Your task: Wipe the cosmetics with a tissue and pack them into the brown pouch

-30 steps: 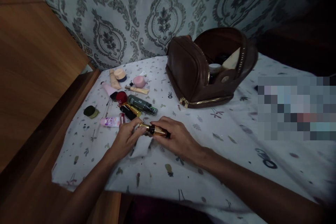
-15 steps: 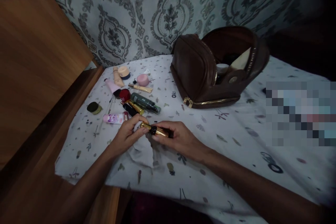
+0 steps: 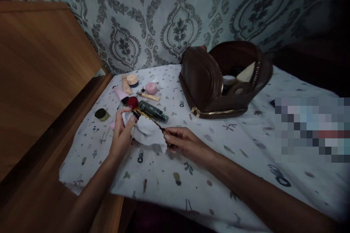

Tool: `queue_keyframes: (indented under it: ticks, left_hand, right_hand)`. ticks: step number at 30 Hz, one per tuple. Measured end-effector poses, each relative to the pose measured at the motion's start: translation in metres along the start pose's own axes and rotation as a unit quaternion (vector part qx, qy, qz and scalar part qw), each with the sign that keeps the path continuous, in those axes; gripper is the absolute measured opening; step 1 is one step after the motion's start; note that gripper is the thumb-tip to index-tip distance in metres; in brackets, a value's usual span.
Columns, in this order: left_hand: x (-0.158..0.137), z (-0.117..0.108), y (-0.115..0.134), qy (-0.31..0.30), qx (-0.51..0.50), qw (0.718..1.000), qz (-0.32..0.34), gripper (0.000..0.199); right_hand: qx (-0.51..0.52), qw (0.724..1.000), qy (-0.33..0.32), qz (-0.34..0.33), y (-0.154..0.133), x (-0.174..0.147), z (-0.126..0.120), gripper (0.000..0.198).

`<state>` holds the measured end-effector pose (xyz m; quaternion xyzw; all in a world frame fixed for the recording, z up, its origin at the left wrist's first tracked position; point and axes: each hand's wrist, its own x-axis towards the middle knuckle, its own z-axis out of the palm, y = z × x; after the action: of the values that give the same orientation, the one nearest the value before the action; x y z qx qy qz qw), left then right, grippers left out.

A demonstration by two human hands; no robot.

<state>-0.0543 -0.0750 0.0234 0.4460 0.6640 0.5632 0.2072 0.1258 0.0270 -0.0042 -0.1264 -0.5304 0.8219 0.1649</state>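
My left hand [image 3: 121, 131] is closed, pinching a crumpled white tissue [image 3: 149, 131]. A black tube [image 3: 136, 115] shows beside its fingertips; I cannot tell whether the hand touches it. In the fingers of my right hand [image 3: 180, 140] is a gold-and-black cosmetic tube [image 3: 165, 134], mostly hidden by the hand. The tissue reaches across to this tube. Just beyond the hands lie a dark green bottle [image 3: 153, 111] and a round red container [image 3: 133, 102]. A pink printed tube is almost covered by my left hand.
An open brown leather bag [image 3: 202, 83] stands to the right with items inside. Toward the back left lie a beige tube [image 3: 126, 84], a cream jar [image 3: 132, 80], a pink sponge [image 3: 151, 88] and a green-lidded jar [image 3: 101, 114]. A wooden panel [image 3: 49, 69] borders the left side.
My hands have moved apart. The left went up and left with the tissue, which is now spread between them; the right keeps the gold-and-black tube. The view has tilted up slightly.
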Motion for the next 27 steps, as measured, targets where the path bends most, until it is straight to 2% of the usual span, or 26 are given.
queue_keyframes:
  ticks: [2, 3, 4, 6, 8, 11, 13, 15, 17, 19, 21, 23, 27]
  left_hand:
    - [-0.007, 0.002, 0.006, -0.027, 0.036, 0.996, 0.076, 0.039]
    - [-0.01, 0.003, 0.008, -0.063, 0.083, 0.986, 0.133, 0.04]
    - [-0.013, 0.005, 0.009, -0.113, 0.146, 0.962, 0.199, 0.041]
    - [-0.015, 0.007, 0.007, -0.199, 0.272, 0.887, 0.316, 0.045]
    - [-0.013, 0.007, 0.001, -0.231, 0.357, 0.817, 0.39, 0.048]
    - [-0.006, 0.003, -0.005, -0.253, 0.451, 0.759, 0.396, 0.038]
    - [-0.002, -0.001, -0.002, -0.289, 0.51, 0.727, 0.357, 0.026]
    - [0.001, -0.005, 0.005, -0.332, 0.535, 0.711, 0.313, 0.017]
    - [0.003, -0.008, 0.014, -0.365, 0.51, 0.728, 0.275, 0.009]
    - [0.006, -0.011, 0.022, -0.396, 0.434, 0.775, 0.231, 0.007]
    - [0.009, -0.012, 0.026, -0.415, 0.332, 0.827, 0.182, 0.016]
    - [0.01, -0.011, 0.027, -0.402, 0.243, 0.872, 0.138, 0.027]
    - [0.006, -0.002, 0.021, -0.318, 0.12, 0.94, 0.037, 0.037]
  right_hand:
    - [0.024, 1.0, -0.008, 0.01, 0.0, -0.001, 0.0, 0.038]
    - [0.04, 0.999, -0.007, 0.019, 0.0, -0.001, 0.0, 0.037]
    - [0.058, 0.998, -0.004, 0.03, -0.001, -0.002, 0.0, 0.037]
    - [0.084, 0.995, 0.001, 0.054, -0.002, -0.003, 0.0, 0.038]
    - [0.08, 0.994, -0.005, 0.074, -0.003, -0.005, 0.0, 0.04]
    - [0.035, 0.996, -0.025, 0.083, -0.004, -0.006, -0.001, 0.043]
    - [-0.006, 0.996, -0.041, 0.078, -0.003, -0.007, -0.001, 0.043]
    - [-0.04, 0.996, -0.053, 0.066, -0.002, -0.007, -0.001, 0.043]
    - [-0.061, 0.994, -0.065, 0.057, -0.002, -0.007, -0.001, 0.041]
    - [-0.074, 0.993, -0.079, 0.051, -0.002, -0.007, -0.002, 0.039]
    - [-0.091, 0.99, -0.096, 0.046, -0.003, -0.007, -0.002, 0.037]
    - [-0.1, 0.989, -0.105, 0.038, -0.004, -0.008, -0.002, 0.036]
    - [-0.077, 0.991, -0.108, 0.017, -0.007, -0.009, 0.0, 0.036]
